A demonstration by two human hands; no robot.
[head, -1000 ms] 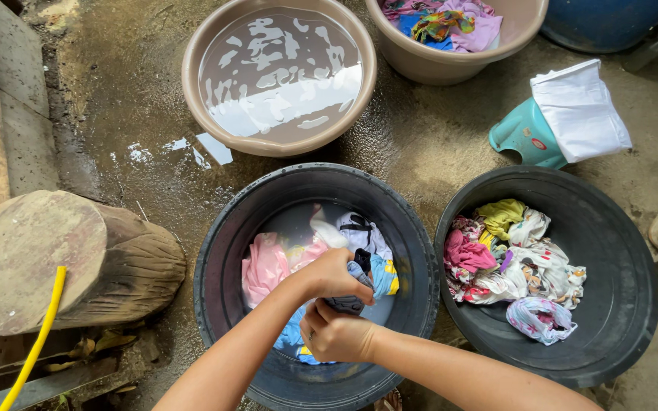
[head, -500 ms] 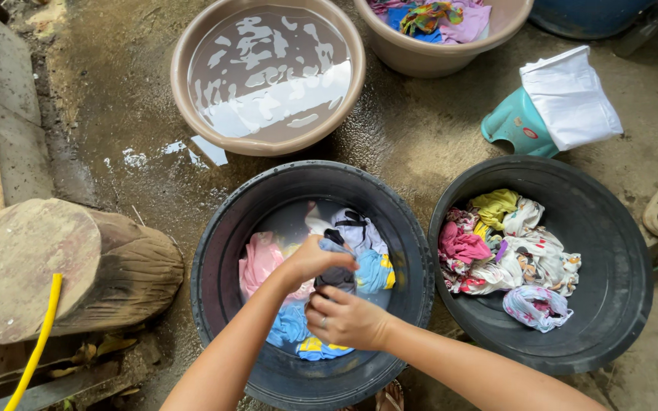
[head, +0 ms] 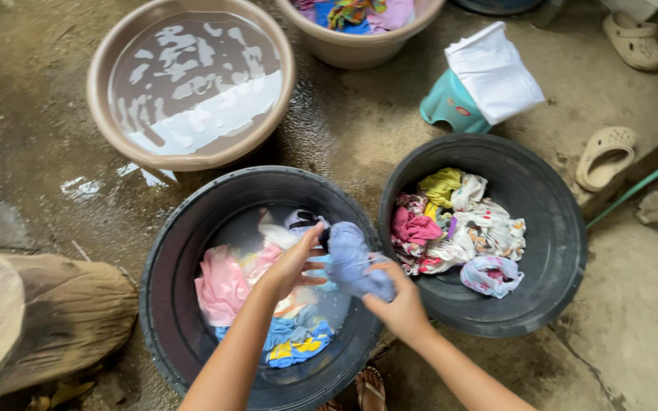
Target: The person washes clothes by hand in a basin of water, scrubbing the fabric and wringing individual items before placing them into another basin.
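right hand (head: 399, 306) gripping blue cloth (head: 350, 260), left hand (head: 289, 266) open

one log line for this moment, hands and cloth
right hand: grips blue cloth | left hand: open, fingers on cloth | over black tub of wet clothes

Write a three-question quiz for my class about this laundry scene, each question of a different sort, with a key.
1. True or false: the round tan plastic basin holds only water.
2. Which hand has the twisted wet blue cloth in its grip?
A. left hand
B. right hand
C. neither
3. Fill in: the wrung, mixed-colour clothes lie piled in the ____ of the two black round tubs.

Key
1. True.
2. B; the left hand only touches the cloth with open fingers.
3. Right: the right black tub. The left black tub holds soaking clothes in water.
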